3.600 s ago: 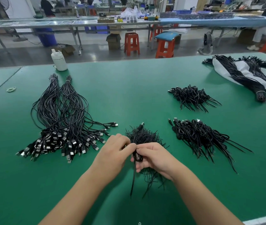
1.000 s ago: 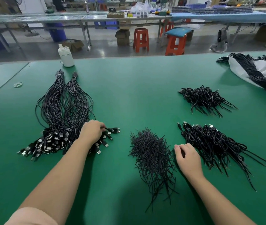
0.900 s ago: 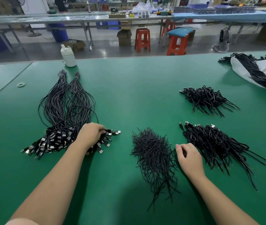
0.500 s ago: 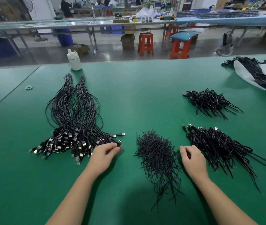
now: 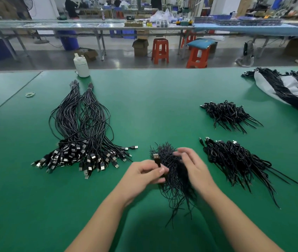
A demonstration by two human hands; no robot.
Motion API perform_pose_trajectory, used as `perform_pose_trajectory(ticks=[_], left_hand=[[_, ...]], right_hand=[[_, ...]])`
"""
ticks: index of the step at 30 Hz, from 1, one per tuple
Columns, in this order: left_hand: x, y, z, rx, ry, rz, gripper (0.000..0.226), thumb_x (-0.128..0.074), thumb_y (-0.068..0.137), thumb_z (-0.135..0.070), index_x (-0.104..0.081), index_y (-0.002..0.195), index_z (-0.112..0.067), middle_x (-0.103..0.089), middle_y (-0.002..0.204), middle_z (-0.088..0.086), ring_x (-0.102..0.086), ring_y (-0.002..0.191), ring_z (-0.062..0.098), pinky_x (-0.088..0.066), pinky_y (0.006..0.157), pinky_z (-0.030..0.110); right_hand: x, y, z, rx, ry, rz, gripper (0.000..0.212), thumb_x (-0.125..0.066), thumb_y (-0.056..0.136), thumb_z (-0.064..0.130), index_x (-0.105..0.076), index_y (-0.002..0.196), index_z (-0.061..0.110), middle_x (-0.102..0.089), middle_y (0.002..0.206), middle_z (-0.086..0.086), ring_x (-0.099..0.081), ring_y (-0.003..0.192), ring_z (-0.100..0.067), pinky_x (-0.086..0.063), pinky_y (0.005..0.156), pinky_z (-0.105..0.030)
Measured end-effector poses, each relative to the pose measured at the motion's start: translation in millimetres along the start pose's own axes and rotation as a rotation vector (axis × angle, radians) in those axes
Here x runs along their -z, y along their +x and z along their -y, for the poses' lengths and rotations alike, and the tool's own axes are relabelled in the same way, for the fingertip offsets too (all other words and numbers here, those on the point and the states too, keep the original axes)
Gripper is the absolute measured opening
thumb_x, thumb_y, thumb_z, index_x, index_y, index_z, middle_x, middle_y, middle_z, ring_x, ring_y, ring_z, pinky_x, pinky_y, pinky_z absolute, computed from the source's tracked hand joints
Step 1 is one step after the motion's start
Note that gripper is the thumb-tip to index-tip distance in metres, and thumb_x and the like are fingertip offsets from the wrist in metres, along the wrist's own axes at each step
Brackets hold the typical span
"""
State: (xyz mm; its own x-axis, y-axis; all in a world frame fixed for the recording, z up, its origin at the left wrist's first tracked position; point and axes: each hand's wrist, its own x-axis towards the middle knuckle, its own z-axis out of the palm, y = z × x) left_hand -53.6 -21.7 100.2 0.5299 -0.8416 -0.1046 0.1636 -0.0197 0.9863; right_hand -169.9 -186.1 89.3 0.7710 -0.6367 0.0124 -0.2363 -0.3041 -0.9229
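Observation:
My left hand (image 5: 142,176) pinches a black USB cable (image 5: 157,159) just below its metal plug, which points up. The cable runs down behind my fingers into a pile of short black twist ties (image 5: 176,190) on the green table (image 5: 159,110). My right hand (image 5: 193,168) hovers over that pile, blurred, fingers loosely spread, with nothing plainly held. To the left lies a large bundle of loose USB cables (image 5: 77,135), plugs fanned toward me.
Two heaps of coiled black cables lie to the right, one near (image 5: 235,160) and one farther (image 5: 226,115). A white bag with cable bundles (image 5: 288,86) is at far right. A white bottle (image 5: 81,67) and rubber bands (image 5: 30,94) sit at back left.
My left hand has drawn one cable out of the big bundle and brought it to the tie pile. My right hand has lifted from the pile's right edge to above it.

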Motion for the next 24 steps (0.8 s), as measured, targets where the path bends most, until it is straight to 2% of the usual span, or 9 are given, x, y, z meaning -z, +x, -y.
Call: perform_pose_trajectory(ticks=[2,4,6,8,11,15,19,21,24], left_hand=[[-5,5,-12,-0.068,-0.032,-0.103,0.015,-0.067,0.091,-0.004,-0.074,0.100,0.005,-0.070,0.105,0.016,-0.071,0.089,0.020,-0.057,0.083,0.026],[-7,9,-21,-0.136,-0.013,-0.178,0.013,-0.069,0.090,-0.009,-0.078,0.097,-0.004,-0.067,0.102,0.015,-0.069,0.082,0.021,-0.056,0.083,0.027],[-7,10,-25,-0.187,0.033,-0.203,0.011,-0.070,0.089,-0.016,-0.081,0.093,-0.014,-0.069,0.096,0.007,-0.067,0.086,0.014,-0.053,0.083,0.022],[-7,11,-25,-0.202,0.004,-0.184,0.012,-0.070,0.090,-0.019,-0.080,0.094,-0.016,-0.069,0.087,0.002,-0.064,0.084,0.009,-0.048,0.079,0.016],[-4,11,-23,-0.176,-0.107,-0.062,0.024,-0.062,0.092,-0.026,-0.077,0.105,-0.011,-0.063,0.077,0.007,-0.060,0.078,0.012,-0.048,0.077,0.018],[2,8,-26,-0.134,-0.060,0.146,0.040,-0.048,0.098,-0.035,-0.070,0.123,-0.012,-0.054,0.104,0.025,-0.062,0.108,0.028,-0.050,0.096,0.031],[7,8,-29,-0.111,0.103,0.175,0.045,-0.040,0.097,-0.045,-0.067,0.129,-0.027,-0.054,0.118,0.034,-0.057,0.122,0.036,-0.040,0.112,0.044],[8,9,-30,-0.111,0.218,0.176,0.045,-0.036,0.098,-0.049,-0.066,0.128,-0.035,-0.061,0.108,0.033,-0.059,0.118,0.036,-0.040,0.112,0.045],[9,8,-30,-0.134,0.385,0.156,0.045,-0.029,0.100,-0.047,-0.067,0.124,-0.042,-0.057,0.068,0.003,-0.064,0.094,0.028,-0.040,0.110,0.048]], right_hand=[[-11,-10,18,0.028,0.148,0.171,0.034,-0.033,0.107,0.041,-0.063,0.120,0.034,-0.069,0.117,0.019,-0.059,0.113,0.005,-0.043,0.093,-0.011],[-17,-15,27,0.081,0.144,0.198,0.035,-0.034,0.107,0.039,-0.067,0.112,0.031,-0.072,0.107,0.012,-0.064,0.106,-0.004,-0.046,0.097,-0.021],[-20,-16,35,0.141,0.059,0.194,0.031,-0.040,0.107,0.032,-0.065,0.090,0.027,-0.067,0.087,0.011,-0.062,0.089,-0.009,-0.048,0.089,-0.034],[-23,-17,41,0.198,0.027,0.184,0.032,-0.043,0.107,0.025,-0.060,0.080,0.029,-0.060,0.076,0.017,-0.055,0.077,-0.005,-0.045,0.079,-0.029],[-27,-20,46,0.253,0.057,0.181,0.029,-0.041,0.103,0.030,-0.058,0.079,0.031,-0.055,0.071,0.015,-0.050,0.071,-0.005,-0.041,0.068,-0.019],[-29,-23,48,0.235,0.063,0.219,0.029,-0.039,0.098,0.036,-0.057,0.075,0.035,-0.047,0.067,0.006,-0.044,0.066,-0.013,-0.036,0.062,-0.028],[-30,-25,48,0.231,0.053,0.266,0.030,-0.038,0.099,0.037,-0.056,0.074,0.038,-0.045,0.068,0.001,-0.043,0.066,-0.019,-0.036,0.062,-0.035],[-31,-25,48,0.230,0.070,0.295,0.031,-0.039,0.100,0.035,-0.056,0.074,0.037,-0.044,0.068,-0.002,-0.040,0.064,-0.020,-0.033,0.060,-0.035],[-32,-27,45,0.218,0.089,0.328,0.031,-0.039,0.100,0.034,-0.058,0.075,0.034,-0.041,0.066,-0.004,-0.038,0.062,-0.020,-0.031,0.058,-0.035]])
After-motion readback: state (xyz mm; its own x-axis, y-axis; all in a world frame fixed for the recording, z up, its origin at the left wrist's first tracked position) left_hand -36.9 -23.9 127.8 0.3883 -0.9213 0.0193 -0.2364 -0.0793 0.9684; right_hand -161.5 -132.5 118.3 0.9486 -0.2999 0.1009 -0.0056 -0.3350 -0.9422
